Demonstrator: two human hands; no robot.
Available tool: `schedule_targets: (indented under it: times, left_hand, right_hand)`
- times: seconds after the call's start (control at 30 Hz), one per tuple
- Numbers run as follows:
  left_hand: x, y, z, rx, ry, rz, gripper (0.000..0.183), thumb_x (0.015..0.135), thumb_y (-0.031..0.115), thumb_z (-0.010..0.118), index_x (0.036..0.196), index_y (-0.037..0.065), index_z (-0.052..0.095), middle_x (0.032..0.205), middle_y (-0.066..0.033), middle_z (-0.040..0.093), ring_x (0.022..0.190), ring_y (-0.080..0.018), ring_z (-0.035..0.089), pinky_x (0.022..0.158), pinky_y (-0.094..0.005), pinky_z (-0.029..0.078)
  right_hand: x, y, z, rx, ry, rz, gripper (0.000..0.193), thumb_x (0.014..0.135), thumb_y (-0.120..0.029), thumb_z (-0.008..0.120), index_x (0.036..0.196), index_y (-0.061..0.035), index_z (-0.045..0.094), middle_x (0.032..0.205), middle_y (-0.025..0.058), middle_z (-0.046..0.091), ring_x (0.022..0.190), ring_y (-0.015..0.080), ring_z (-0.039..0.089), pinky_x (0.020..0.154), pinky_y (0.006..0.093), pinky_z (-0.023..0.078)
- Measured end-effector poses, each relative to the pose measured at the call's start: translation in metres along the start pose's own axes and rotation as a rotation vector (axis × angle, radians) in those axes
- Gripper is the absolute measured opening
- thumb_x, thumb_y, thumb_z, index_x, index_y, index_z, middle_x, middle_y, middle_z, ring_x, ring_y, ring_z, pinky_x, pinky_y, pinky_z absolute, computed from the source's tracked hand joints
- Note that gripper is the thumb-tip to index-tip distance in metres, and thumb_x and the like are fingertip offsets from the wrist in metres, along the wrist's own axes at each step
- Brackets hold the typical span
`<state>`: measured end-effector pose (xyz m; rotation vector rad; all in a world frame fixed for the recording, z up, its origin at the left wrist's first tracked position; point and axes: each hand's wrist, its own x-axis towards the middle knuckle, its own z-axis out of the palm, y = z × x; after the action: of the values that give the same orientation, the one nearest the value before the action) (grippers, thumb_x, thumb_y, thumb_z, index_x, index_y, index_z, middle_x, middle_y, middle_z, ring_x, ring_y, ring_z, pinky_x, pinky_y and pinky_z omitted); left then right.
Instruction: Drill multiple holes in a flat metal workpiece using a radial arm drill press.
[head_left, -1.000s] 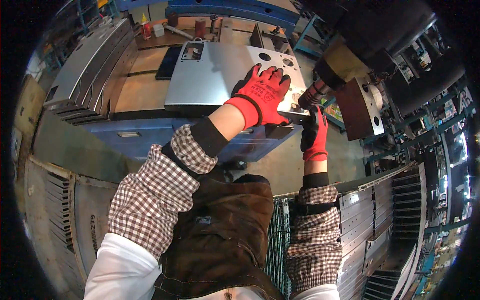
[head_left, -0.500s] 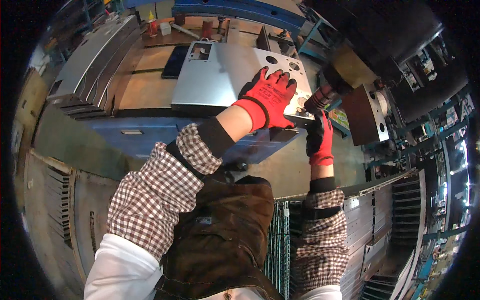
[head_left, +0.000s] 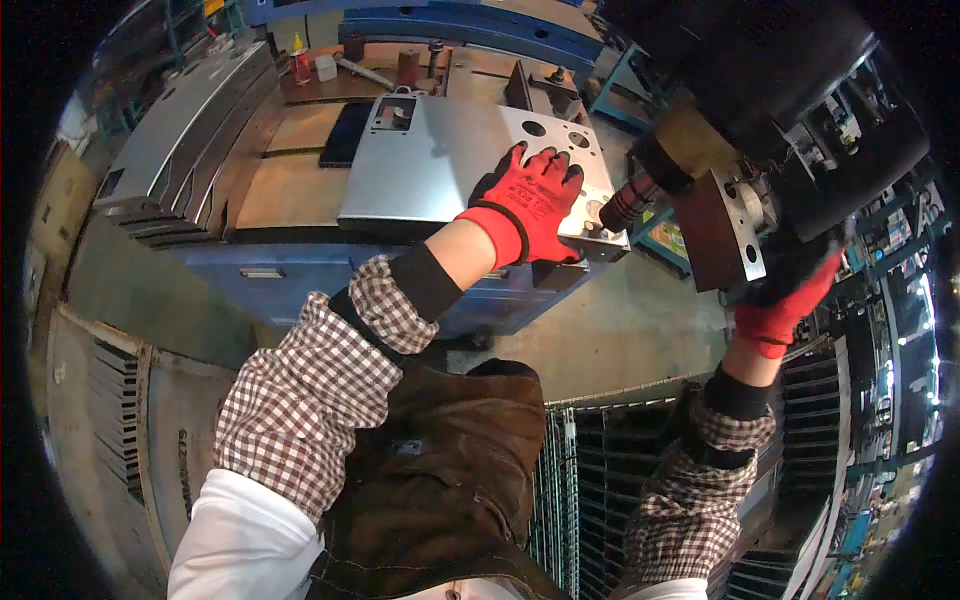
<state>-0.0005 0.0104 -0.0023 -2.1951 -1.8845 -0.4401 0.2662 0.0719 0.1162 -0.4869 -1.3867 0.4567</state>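
Observation:
A bent sheet-metal panel (head_left: 420,160) with round holes and a square cut-out lies on the workbench. My left hand (head_left: 535,200), in a red and black glove, presses flat on its right part with the fingers spread. The ribbed dark spindle (head_left: 628,203) of a big black machine (head_left: 750,70) comes down at the panel's right corner, close to my left hand. My right hand (head_left: 785,305), gloved alike, is raised beside the machine, near a block with holes (head_left: 725,230). Its fingers are lost against the dark machine, so any grip is hidden.
Several stacked metal panels (head_left: 190,130) stand at the bench's left. Along the back are a small bottle with a yellow tip (head_left: 300,60), a white box (head_left: 326,67) and a bolted fixture (head_left: 545,90). A wire rack (head_left: 570,480) stands low by my right side.
My right hand has left the panel's right corner by the spindle and moved right to the machine's side. My left hand stays on the panel, which sits slightly lower in view.

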Motion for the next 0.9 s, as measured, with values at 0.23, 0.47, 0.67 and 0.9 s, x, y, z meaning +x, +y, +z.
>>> schedule_targets:
  times: [0.23, 0.47, 0.67, 0.9]
  left_hand:
    - [0.004, 0.004, 0.002, 0.0, 0.029, 0.023, 0.103, 0.075, 0.068, 0.071, 0.149, 0.004, 0.04, 0.149, -0.0239, 0.043, 0.145, -0.037, 0.035, 0.119, -0.0597, 0.021]
    - [0.003, 0.002, 0.004, 0.002, 0.031, 0.018, 0.103, 0.074, 0.068, 0.071, 0.149, 0.004, 0.04, 0.15, -0.0235, 0.043, 0.145, -0.037, 0.035, 0.119, -0.0597, 0.021]
    - [0.005, 0.004, 0.002, -0.011, 0.021, 0.014, 0.103, 0.074, 0.068, 0.072, 0.149, 0.004, 0.04, 0.15, -0.0235, 0.043, 0.146, -0.037, 0.034, 0.119, -0.0595, 0.02]
    - [0.004, 0.004, 0.0, -0.019, 0.01, 0.015, 0.103, 0.074, 0.067, 0.072, 0.149, 0.004, 0.04, 0.149, -0.0243, 0.043, 0.146, -0.0372, 0.034, 0.119, -0.0596, 0.02]
  right_hand:
    - [0.018, -0.067, 0.031, -0.162, -0.153, -0.3, 0.049, 0.109, -0.031, 0.042, 0.144, 0.0022, 0.047, 0.135, 0.0135, 0.061, 0.123, 0.0217, 0.059, 0.107, 0.0348, 0.044]
    - [0.032, -0.049, 0.021, 0.03, -0.221, -0.226, 0.051, 0.106, -0.03, 0.052, 0.148, -0.0015, 0.048, 0.144, 0.0149, 0.053, 0.129, 0.0259, 0.056, 0.108, 0.038, 0.047]
    - [0.037, -0.036, 0.009, -0.327, -0.094, -0.363, 0.044, 0.108, -0.024, 0.045, 0.146, -0.0025, 0.053, 0.138, 0.015, 0.06, 0.127, 0.0227, 0.059, 0.11, 0.0359, 0.043]
    - [0.037, -0.044, 0.021, -0.088, -0.075, -0.175, 0.043, 0.109, -0.025, 0.043, 0.144, -0.0029, 0.056, 0.137, 0.0129, 0.061, 0.122, 0.0196, 0.061, 0.106, 0.0352, 0.045]
